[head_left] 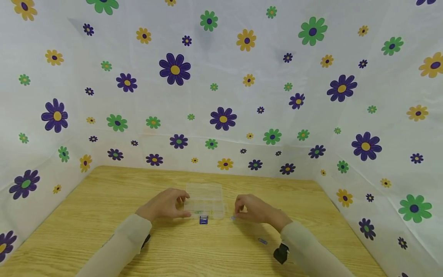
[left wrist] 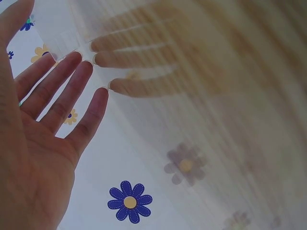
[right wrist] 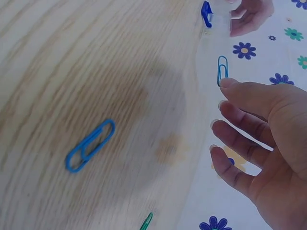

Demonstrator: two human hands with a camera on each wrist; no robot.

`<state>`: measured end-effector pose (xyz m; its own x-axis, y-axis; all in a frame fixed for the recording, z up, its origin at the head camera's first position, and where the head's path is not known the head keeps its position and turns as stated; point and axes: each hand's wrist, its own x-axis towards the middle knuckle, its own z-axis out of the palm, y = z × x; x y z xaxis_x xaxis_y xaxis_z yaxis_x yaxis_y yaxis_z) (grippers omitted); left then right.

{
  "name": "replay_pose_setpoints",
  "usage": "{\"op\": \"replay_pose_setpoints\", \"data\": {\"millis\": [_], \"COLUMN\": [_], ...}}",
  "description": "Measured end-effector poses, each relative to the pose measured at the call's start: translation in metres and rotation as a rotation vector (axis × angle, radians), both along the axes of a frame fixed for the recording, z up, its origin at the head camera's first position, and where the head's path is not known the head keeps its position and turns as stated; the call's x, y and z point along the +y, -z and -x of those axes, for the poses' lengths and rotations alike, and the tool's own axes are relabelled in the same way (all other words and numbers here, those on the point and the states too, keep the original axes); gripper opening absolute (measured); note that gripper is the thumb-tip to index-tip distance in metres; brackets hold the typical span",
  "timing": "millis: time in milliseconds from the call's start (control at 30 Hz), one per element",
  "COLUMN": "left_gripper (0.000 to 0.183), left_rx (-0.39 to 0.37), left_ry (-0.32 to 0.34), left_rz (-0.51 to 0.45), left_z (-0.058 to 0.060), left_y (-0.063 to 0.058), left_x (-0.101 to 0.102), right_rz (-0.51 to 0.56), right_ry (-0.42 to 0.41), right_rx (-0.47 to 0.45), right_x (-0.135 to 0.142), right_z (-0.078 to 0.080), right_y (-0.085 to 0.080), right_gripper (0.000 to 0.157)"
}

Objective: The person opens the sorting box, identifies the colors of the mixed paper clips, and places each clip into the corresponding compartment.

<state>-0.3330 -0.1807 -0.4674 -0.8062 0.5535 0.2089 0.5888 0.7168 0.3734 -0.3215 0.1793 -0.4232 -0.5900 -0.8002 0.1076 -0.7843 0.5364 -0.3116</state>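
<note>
A clear plastic box (head_left: 204, 191) with compartments stands with its lid raised on the wooden table; a green paper clip (head_left: 198, 212) lies in a front compartment. At its front edge is a blue latch-like piece (head_left: 203, 220), also visible in the right wrist view. My left hand (head_left: 168, 204) is at the box's left side, thumb and fingertips at its edge, fingers nearly straight in the left wrist view. To the right of the box, my right hand (head_left: 254, 208) pinches a light-blue paper clip (right wrist: 222, 67) between thumb and index finger, just above the table.
Another blue paper clip (right wrist: 90, 146) lies on the table (head_left: 166, 250) nearer to me, below the right hand. The tip of a green item (right wrist: 147, 221) shows at the bottom of the right wrist view. A flower-printed white sheet (head_left: 194, 96) encloses the table's back and sides.
</note>
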Motion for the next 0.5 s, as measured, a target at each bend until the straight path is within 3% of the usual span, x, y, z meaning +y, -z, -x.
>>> {"op": "replay_pose_setpoints", "data": {"millis": [500], "left_gripper": [0.068], "left_rx": [-0.003], "left_ry": [-0.004], "left_rz": [-0.001], "left_z": [0.000], "left_y": [0.000], "left_x": [0.001], "right_rz": [0.007], "right_ry": [0.060], "right_rx": [0.009], "right_x": [-0.020], "right_z": [0.007], "right_y": [-0.003], "right_gripper": [0.009]}}
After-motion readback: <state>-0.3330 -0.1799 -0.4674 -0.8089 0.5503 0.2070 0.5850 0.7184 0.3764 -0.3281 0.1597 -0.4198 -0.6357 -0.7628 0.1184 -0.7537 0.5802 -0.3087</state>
